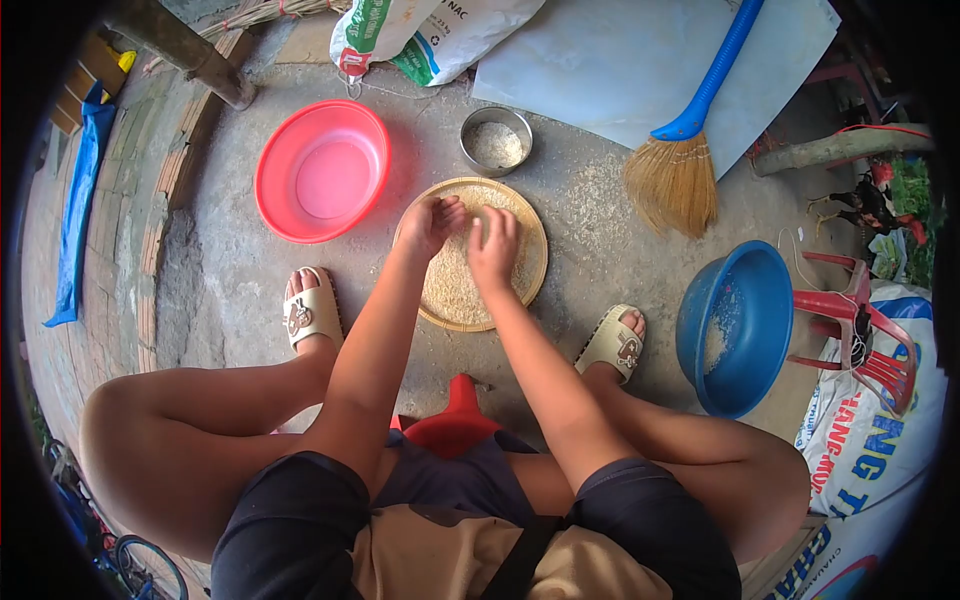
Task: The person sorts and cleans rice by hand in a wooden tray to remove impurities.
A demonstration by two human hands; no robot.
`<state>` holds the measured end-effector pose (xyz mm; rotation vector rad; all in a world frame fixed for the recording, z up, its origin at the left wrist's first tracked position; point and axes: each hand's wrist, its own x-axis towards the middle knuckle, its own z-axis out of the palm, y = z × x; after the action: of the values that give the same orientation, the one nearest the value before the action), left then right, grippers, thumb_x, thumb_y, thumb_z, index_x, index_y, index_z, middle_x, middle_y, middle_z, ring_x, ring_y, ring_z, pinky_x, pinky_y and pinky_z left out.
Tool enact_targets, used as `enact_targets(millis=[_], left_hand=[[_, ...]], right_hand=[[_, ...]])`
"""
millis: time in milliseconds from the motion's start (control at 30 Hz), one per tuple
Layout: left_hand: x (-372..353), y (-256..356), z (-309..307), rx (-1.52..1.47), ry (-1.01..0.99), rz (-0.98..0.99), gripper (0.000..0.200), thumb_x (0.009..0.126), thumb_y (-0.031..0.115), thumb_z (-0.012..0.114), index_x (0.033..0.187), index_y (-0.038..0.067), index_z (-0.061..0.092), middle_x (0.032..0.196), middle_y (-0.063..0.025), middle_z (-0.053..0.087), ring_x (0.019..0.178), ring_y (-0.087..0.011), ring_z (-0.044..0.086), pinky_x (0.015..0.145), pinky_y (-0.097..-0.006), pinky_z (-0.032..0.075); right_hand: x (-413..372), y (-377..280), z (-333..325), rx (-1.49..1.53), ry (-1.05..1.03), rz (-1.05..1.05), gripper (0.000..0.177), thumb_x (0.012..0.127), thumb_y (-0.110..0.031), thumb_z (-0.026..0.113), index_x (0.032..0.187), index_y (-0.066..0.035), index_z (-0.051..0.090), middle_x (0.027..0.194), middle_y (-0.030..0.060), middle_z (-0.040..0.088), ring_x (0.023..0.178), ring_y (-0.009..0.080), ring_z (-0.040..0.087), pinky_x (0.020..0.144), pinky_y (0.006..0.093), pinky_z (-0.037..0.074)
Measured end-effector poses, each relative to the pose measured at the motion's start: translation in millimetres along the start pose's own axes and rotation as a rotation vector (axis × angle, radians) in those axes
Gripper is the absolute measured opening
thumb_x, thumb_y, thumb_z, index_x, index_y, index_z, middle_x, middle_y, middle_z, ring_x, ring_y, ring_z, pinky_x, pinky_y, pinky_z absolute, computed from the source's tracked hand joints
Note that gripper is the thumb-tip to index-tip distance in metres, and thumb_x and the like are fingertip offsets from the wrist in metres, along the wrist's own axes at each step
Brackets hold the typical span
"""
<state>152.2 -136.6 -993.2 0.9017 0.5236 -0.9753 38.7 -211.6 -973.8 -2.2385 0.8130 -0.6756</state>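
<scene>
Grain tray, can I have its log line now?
left hand: over tray | right hand: over tray | grain: on tray | metal bowl: beyond tray

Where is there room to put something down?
Between the pink basin and brick edging, and outside the left slipper. It's crowded on the right, with blue basin, red stool and sack; grain litters the floor beside the broom.

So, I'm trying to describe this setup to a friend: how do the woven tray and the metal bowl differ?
The woven tray is wide and shallow, while the metal bowl is much smaller across, with taller sides. The tray is tan and plaited; the bowl is grey and smooth. Both hands are over the tray, while neither is at the bowl. Both are round, open on top and hold pale grains.
</scene>
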Motion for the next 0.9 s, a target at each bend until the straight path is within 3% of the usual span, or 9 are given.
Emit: enact_targets(millis=[133,233,300,433,533,667,767,833,900], left_hand=[[7,6,-13,-0.02,0.056,0.02,0.033,0.095,0.018,0.031,0.1,-0.005,0.054,0.092,-0.0151,0.061,0.083,-0.0248,0.062,0.079,-0.0357,0.054],[4,3,-16,-0.01,0.063,0.02,0.033,0.094,0.017,0.031,0.1,-0.005,0.054,0.09,-0.0149,0.061,0.083,-0.025,0.062,0.079,-0.0361,0.054],[1,-4,-12,0.007,0.09,0.038,0.03,0.092,0.016,0.032,0.093,-0.003,0.055,0.085,-0.0144,0.062,0.076,-0.0248,0.063,0.071,-0.0347,0.056],[3,-19,-6,0.065,0.088,0.018,0.029,0.093,0.017,0.034,0.092,-0.003,0.054,0.085,-0.014,0.061,0.077,-0.0256,0.062,0.072,-0.0356,0.054],[24,-29,-12,0.052,-0.099,-0.086,0.03,0.094,0.018,0.035,0.093,-0.005,0.054,0.084,-0.0129,0.061,0.078,-0.0269,0.06,0.079,-0.0369,0.05],[-2,-8,7,-0.015,0.007,-0.011,0.032,0.095,0.019,0.032,0.09,-0.004,0.053,0.083,-0.0141,0.06,0.073,-0.0248,0.06,0.072,-0.0364,0.053],[6,-2,-5,-0.007,0.023,0.023,0.032,0.094,0.019,0.032,0.095,-0.004,0.054,0.087,-0.0145,0.061,0.078,-0.025,0.06,0.077,-0.0371,0.053],[7,-1,-7,-0.001,0.036,0.04,0.032,0.094,0.018,0.032,0.098,-0.005,0.054,0.089,-0.0147,0.061,0.081,-0.0251,0.061,0.079,-0.0375,0.053],[4,-3,-5,0.044,0.078,0.047,0.032,0.094,0.018,0.032,0.097,-0.005,0.054,0.088,-0.0143,0.061,0.08,-0.0253,0.061,0.078,-0.0378,0.053]], right_hand=[[-5,52,-20,-0.321,-0.061,-0.061,0.02,0.084,-0.014,0.056,0.102,-0.006,0.059,0.102,0.0117,0.056,0.102,0.0293,0.051,0.088,0.0388,0.043],[-4,75,-17,-0.283,-0.153,-0.154,0.016,0.083,-0.011,0.056,0.098,-0.007,0.059,0.096,0.0121,0.057,0.094,0.0305,0.054,0.083,0.0395,0.045],[6,61,-18,-0.238,-0.169,0.003,0.007,0.084,-0.009,0.056,0.087,-0.005,0.058,0.091,0.0124,0.059,0.084,0.0319,0.056,0.076,0.0417,0.045],[5,28,-2,-0.066,-0.057,0.007,0.009,0.084,-0.008,0.055,0.091,-0.005,0.06,0.092,0.0128,0.059,0.084,0.0325,0.057,0.078,0.0405,0.046],[0,-7,1,0.202,-0.152,-0.196,0.015,0.085,-0.01,0.056,0.097,-0.004,0.061,0.093,0.0147,0.058,0.091,0.0334,0.057,0.084,0.0394,0.045],[-3,-8,-9,0.06,-0.025,-0.147,0.021,0.084,-0.01,0.057,0.104,-0.003,0.059,0.098,0.0145,0.057,0.099,0.0316,0.054,0.09,0.0382,0.043],[-8,48,-17,-0.182,0.017,-0.116,0.021,0.083,-0.009,0.058,0.103,-0.003,0.058,0.098,0.0133,0.057,0.099,0.0305,0.054,0.088,0.0379,0.043],[-9,78,-18,-0.269,-0.238,-0.186,0.015,0.082,-0.01,0.059,0.095,-0.003,0.056,0.096,0.0141,0.057,0.096,0.0314,0.053,0.084,0.0398,0.043],[0,64,-19,-0.243,-0.22,-0.161,0.008,0.083,-0.009,0.058,0.087,-0.004,0.054,0.093,0.0146,0.057,0.09,0.0328,0.054,0.079,0.0429,0.044]])
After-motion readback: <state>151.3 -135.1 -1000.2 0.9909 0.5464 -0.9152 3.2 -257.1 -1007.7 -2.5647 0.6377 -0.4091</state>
